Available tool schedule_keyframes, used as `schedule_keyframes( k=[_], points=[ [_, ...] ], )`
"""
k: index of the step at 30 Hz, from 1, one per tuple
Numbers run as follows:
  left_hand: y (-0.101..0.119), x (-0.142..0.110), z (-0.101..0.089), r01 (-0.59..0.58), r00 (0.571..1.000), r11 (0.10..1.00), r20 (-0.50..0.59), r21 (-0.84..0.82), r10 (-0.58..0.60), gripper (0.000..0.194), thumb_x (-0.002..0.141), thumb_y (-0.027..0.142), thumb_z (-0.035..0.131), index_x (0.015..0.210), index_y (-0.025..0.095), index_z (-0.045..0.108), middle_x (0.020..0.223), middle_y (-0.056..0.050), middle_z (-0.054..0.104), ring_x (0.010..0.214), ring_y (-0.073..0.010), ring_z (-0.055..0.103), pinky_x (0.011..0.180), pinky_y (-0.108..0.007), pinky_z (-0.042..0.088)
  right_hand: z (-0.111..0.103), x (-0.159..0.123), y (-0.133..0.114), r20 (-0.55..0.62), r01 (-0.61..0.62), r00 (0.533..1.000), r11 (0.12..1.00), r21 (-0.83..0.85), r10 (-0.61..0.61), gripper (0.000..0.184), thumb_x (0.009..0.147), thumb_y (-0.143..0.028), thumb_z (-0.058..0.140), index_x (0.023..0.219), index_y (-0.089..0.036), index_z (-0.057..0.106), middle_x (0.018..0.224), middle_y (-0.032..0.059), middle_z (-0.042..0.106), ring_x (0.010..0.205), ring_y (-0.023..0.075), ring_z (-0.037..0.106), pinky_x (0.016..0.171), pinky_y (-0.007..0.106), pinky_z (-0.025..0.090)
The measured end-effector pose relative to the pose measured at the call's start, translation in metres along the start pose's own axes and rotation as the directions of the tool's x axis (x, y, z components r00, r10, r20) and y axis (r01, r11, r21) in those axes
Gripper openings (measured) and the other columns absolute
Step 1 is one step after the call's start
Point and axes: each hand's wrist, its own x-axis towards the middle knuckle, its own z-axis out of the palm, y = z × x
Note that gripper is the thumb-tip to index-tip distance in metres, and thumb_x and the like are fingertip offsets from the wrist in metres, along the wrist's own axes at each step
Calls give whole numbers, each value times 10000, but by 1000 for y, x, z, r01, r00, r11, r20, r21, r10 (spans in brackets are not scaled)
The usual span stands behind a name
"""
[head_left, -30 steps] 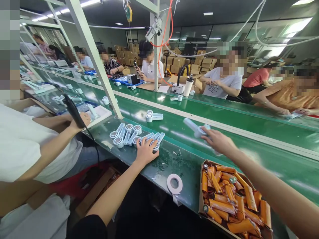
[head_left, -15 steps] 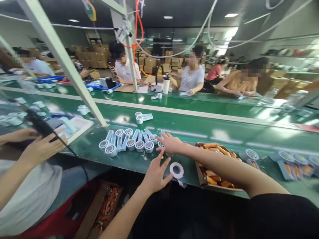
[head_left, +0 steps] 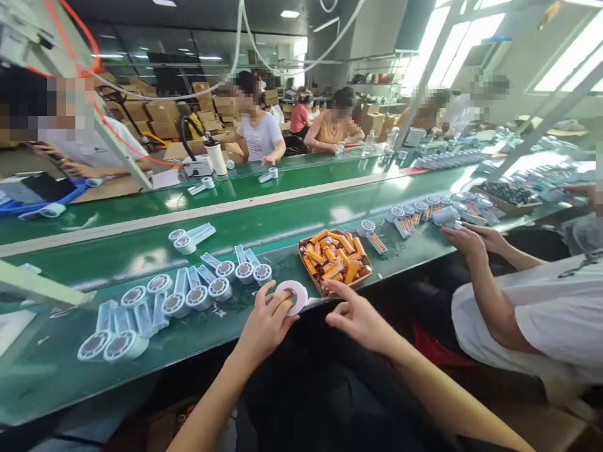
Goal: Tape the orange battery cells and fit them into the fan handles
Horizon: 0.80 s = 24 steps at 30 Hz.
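Observation:
A roll of pale pinkish-white tape (head_left: 303,297) is in my left hand (head_left: 264,323), whose fingers reach into its centre hole. The roll is lifted at the bench's front edge. Close to its right side is my right hand (head_left: 362,319), index finger and thumb apart, with nothing plainly between them. Just beyond that hand lies a cardboard box (head_left: 308,271) full of orange-wrapped battery cells (head_left: 333,269). Left of the tape, several light-blue handheld fan bodies (head_left: 198,296) with round heads lie in a row on the green bench.
Two fan bodies (head_left: 184,243) lie on the green conveyor belt (head_left: 245,229). More fan bodies with orange cells (head_left: 407,220) line the bench at right, near a co-worker's hands (head_left: 471,242). A slanted metal post (head_left: 42,285) stands at left. Other people sit across the belt.
The view has swung right. My right hand has left the fan bodies and drawn back beside the tape. My left hand has taken hold of the tape roll.

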Motion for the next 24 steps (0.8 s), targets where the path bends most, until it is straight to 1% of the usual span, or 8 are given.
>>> schedule_keyframes(
  k=[4,8,10,12,14,18,21,24],
  points=[
    [5,13,-13,-70,997,997,-22,-34,69,302,1022,200,601,1321,190,648,1241,-125,745,1402,-349,572,1099,-534,588,12,-9,-4,279,-105,955,994,-2,101,355,958,-508,676,925,-175,794,741,12,726,491,99,565,515,224,452],
    [-1,17,-2,-89,996,996,-30,-24,88,276,1012,147,597,1277,163,673,1162,-131,757,1293,-327,650,1077,-518,616,-21,-22,8,503,16,860,981,-195,86,324,985,-465,686,852,-202,819,618,-24,681,474,99,551,523,220,425],
    [3,13,8,-38,997,999,-65,-29,36,343,1006,122,585,1337,178,655,1177,-128,754,1285,-315,663,1057,-496,633,-39,-18,18,456,134,890,946,-295,17,273,960,-481,736,982,-228,836,761,4,762,604,139,650,617,241,505],
    [10,8,16,37,993,999,-109,-27,-40,444,1000,102,572,1431,203,602,1214,-125,746,1296,-311,668,1046,-490,640,-51,0,25,283,236,952,876,-420,-121,309,979,-465,724,1176,-241,807,1004,67,802,843,205,725,794,309,584],
    [19,6,21,90,987,996,-134,-15,-91,515,998,87,560,1495,222,546,1242,-125,737,1293,-311,675,1040,-497,644,-54,29,28,205,311,950,777,-547,-236,375,1005,-432,693,1323,-242,748,1180,119,760,1056,262,713,961,406,590],
    [33,7,22,120,985,993,-121,-14,-121,548,1001,70,550,1524,229,512,1228,-126,736,1260,-301,684,1017,-484,652,-46,82,28,403,462,883,601,-652,-241,317,976,-410,736,1220,-218,799,1126,136,706,1093,297,674,977,452,584],
    [40,6,20,161,984,987,-76,-26,-162,563,999,65,548,1533,239,517,1231,-124,736,1285,-301,664,1040,-483,641,-49,96,33,418,487,859,727,-484,-298,261,1029,-396,650,1094,-218,829,1085,122,714,1060,273,679,987,445,578],
    [41,4,18,165,986,986,-7,-14,-165,589,987,50,546,1543,246,529,1225,-120,737,1299,-298,655,1083,-489,623,-66,92,38,112,312,949,933,-177,-296,390,1082,-478,518,1210,-232,791,1143,105,741,1063,261,705,988,449,589]
  ],
)
